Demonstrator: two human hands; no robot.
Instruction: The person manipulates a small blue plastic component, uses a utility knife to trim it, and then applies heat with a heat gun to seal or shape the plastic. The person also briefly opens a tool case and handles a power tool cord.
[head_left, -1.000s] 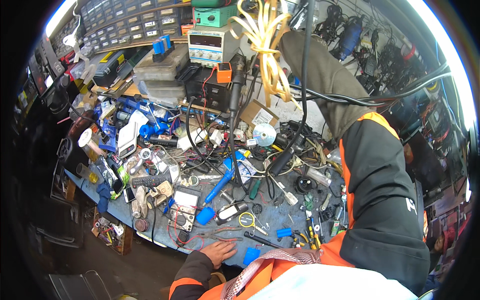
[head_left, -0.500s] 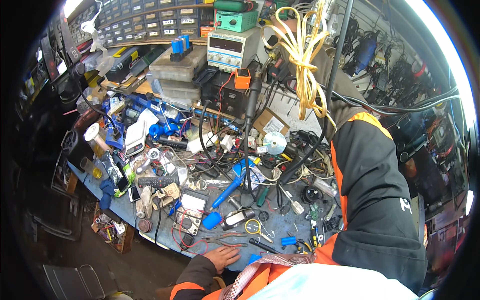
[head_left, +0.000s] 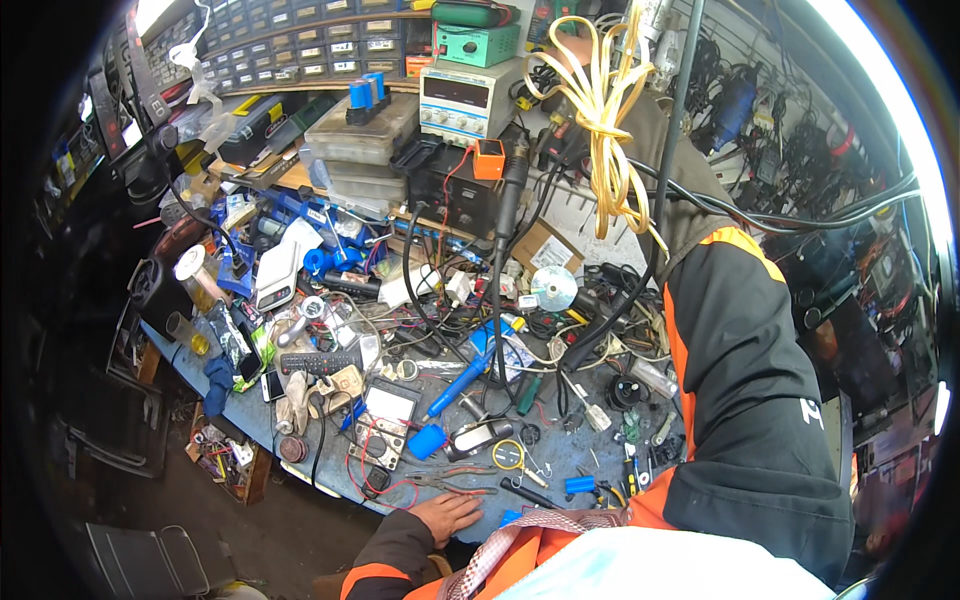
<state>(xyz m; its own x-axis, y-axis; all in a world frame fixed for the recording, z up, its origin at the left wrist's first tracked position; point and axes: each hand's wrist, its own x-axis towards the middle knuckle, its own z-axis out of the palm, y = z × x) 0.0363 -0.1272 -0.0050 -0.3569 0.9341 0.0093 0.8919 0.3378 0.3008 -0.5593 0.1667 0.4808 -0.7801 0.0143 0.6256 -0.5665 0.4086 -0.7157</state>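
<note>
My left hand rests flat on the near edge of the bench, fingers stretched out and holding nothing. Close to its fingertips lie pliers and thin red test leads. A multimeter sits just beyond them. My right arm reaches far up the right side toward the back wall. Its hand shows only in part behind a hanging bundle of yellow cord, beside the green-fronted box on top of the power supply. The right fingers are hidden, so what they touch cannot be made out.
Clutter covers the bench: a blue soldering iron-like tool, a remote control, a disc, a white scale. Black cables hang across the middle. Small drawers line the back. A chair stands lower left.
The view has shifted very slightly, with the bench a little lower and to the right. My left hand stays on the bench edge, and my right arm remains stretched upward.
</note>
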